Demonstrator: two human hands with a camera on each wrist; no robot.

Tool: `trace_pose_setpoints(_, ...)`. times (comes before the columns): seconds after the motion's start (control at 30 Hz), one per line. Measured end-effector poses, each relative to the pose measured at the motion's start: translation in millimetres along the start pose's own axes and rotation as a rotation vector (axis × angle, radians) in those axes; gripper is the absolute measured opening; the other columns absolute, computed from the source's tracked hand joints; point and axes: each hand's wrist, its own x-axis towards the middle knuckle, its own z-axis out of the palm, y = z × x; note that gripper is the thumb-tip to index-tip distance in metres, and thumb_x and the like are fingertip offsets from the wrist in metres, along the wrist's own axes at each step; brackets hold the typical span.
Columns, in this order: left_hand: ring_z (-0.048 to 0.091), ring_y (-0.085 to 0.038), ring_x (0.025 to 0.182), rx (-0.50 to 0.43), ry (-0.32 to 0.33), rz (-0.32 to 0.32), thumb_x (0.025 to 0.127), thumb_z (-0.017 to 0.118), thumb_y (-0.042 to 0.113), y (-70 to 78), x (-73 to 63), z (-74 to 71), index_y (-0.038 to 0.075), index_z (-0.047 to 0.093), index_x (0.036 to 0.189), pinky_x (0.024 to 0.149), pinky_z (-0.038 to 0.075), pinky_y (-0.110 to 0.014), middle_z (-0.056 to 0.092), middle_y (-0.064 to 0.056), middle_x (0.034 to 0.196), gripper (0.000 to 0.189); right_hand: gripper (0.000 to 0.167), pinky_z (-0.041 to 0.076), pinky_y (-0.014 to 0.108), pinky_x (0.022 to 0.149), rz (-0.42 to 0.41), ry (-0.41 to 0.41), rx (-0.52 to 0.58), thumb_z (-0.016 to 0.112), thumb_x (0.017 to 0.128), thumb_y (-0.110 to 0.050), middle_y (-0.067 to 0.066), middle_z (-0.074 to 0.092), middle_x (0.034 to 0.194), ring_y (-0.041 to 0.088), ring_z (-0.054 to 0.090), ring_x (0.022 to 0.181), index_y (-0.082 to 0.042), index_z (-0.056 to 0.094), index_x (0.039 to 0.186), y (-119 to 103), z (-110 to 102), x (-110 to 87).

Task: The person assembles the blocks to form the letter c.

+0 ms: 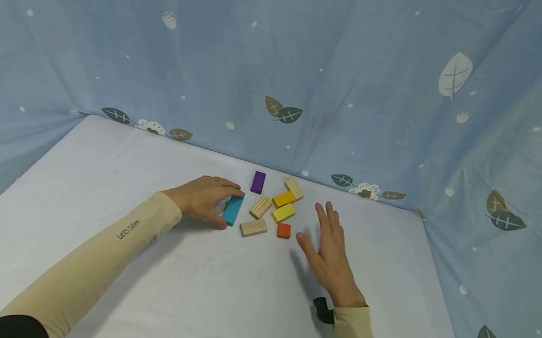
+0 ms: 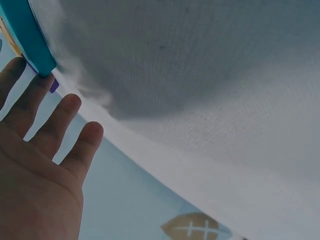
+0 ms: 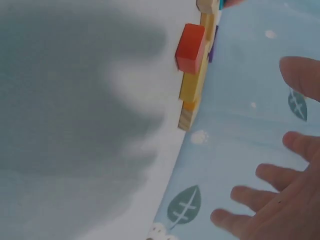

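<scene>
In the head view my left hand [image 1: 202, 199] holds a teal wooden block [image 1: 232, 209] by its ends, fingertips at the far end and thumb at the near one. The left wrist view has the teal block [image 2: 31, 35] at its upper left corner, a fingertip against its end; the thumb is hidden there. My right hand [image 1: 330, 257] hovers over the table with fingers spread and nothing in it. Nearest to it is a small red-orange block [image 1: 284, 231], also visible as the red block [image 3: 191, 47] in the right wrist view.
Between the hands lie a purple block [image 1: 258, 183], a yellow block [image 1: 283, 213], an orange-yellow block [image 1: 284, 199] and plain wood blocks, one of them [image 1: 253, 228] nearest me. A blue patterned curtain [image 1: 242, 74] borders the white tabletop [image 1: 214, 287] behind and at the sides.
</scene>
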Motion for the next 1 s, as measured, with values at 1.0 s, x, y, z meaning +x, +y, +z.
trace_pose_setpoints(1.0, 0.047, -0.031, 0.137, 0.045, 0.163, 0.074, 0.074, 0.089, 0.044, -8.8, -56.5, -7.3, 0.018, 0.064, 0.139, 0.114, 0.036, -0.054, 0.053, -0.007, 0.149, 0.074, 0.051, 0.054, 0.032, 0.097, -0.640, -0.239, -0.253, 0.079, 0.089, -0.008, 0.014, 0.060, 0.130, 0.024, 0.060, 0.116, -0.004, 0.062, 0.136, -50, 35, 48.5)
